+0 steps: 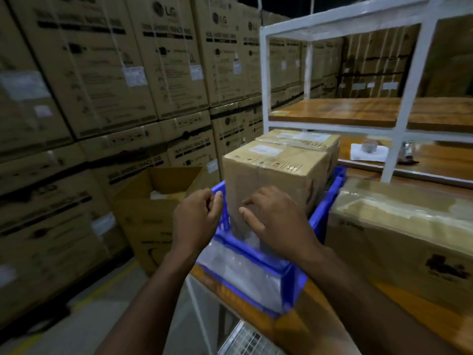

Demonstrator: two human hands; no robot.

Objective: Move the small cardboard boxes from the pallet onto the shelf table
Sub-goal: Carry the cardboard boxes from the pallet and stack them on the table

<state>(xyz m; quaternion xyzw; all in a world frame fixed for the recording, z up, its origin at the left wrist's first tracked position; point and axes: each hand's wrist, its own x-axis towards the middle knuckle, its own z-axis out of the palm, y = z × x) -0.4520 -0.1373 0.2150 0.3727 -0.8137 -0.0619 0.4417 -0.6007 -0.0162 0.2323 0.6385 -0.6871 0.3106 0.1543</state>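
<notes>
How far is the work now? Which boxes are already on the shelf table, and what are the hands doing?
Done: two small cardboard boxes, the near box and the box behind it, stand in the blue crate on the shelf table. In hand: the left hand and the right hand are at the near box's front face, neither clearly gripping it. Left: the pallet is out of view, so remaining boxes cannot be counted.
</notes>
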